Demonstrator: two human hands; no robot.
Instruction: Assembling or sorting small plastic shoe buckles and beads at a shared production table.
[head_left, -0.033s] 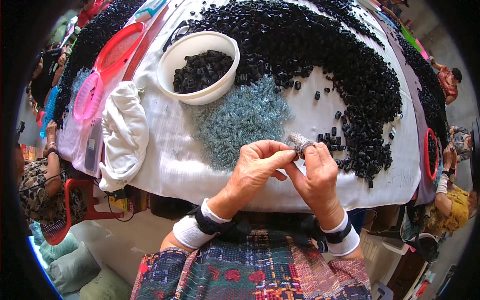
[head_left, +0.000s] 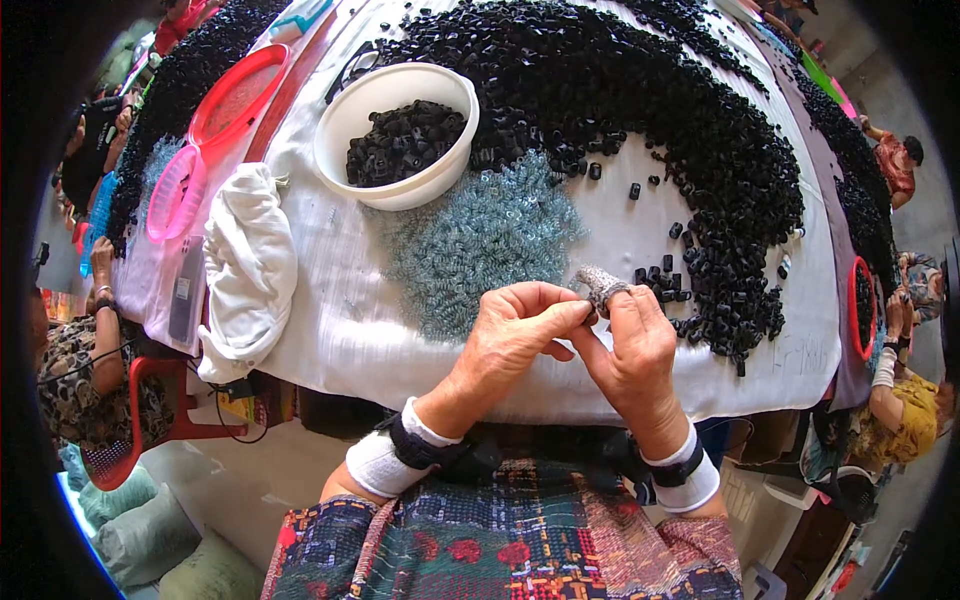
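Note:
My left hand and my right hand meet over the near part of the table, thumbs and fingertips pinched together. Between them is a small black plastic part, mostly covered by the fingers. A grey speckled cover wraps a finger of the right hand. Just beyond the left hand lies a heap of small pale-blue metal springs. To the right of my hands, loose black plastic parts lie scattered and piled.
A white bowl holds more black parts, with a large black pile behind it. A white cloth bundle lies left, near a pink basket and a red tray. Other people sit at both sides.
Both hands stay in nearly the same place, with only a slight shift of the fingers around the small part. Everything on the table stays put.

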